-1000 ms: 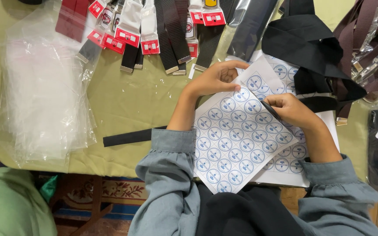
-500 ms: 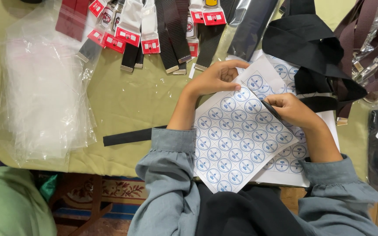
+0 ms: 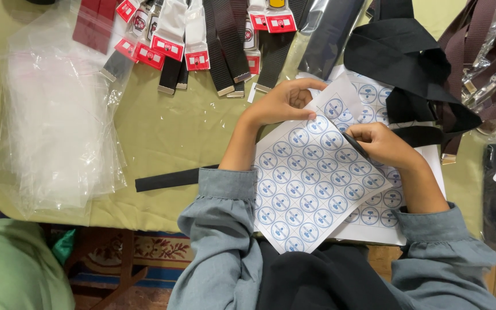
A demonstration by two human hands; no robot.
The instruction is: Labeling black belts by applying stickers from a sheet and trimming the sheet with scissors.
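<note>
- Over the last second almost nothing had shifted: both hands stayed on the sticker sheet in the same places, and the sheet kept its tilt across the near edge of the worktop. The work looked to be paused at picking one round label loose, not moving on.
- The left hand lay across the far corner of the top sheet, fingers curled and pressing the paper flat; it gripped nothing, only pinned the sheet down.
- The right hand was closed narrowly at the sheet's right side, thumb and fingers pinched around a thin dark tool or strap end whose tip touched the labels. What exactly it was could not be told.
- The sticker sheet was white, turned diagonally, with rows of round blue-and-white labels; most rows looked full. It rested on more sheets of the same kind, which showed beneath it to the right.
- A black strap ran out from under the left sleeve toward the left, flat on the olive worktop.
- Farther off lay a row of dark belts with red and white tags, a heap of black webbing touching the sheets' far edge, and a stack of clear plastic bags well apart on the left.
</note>
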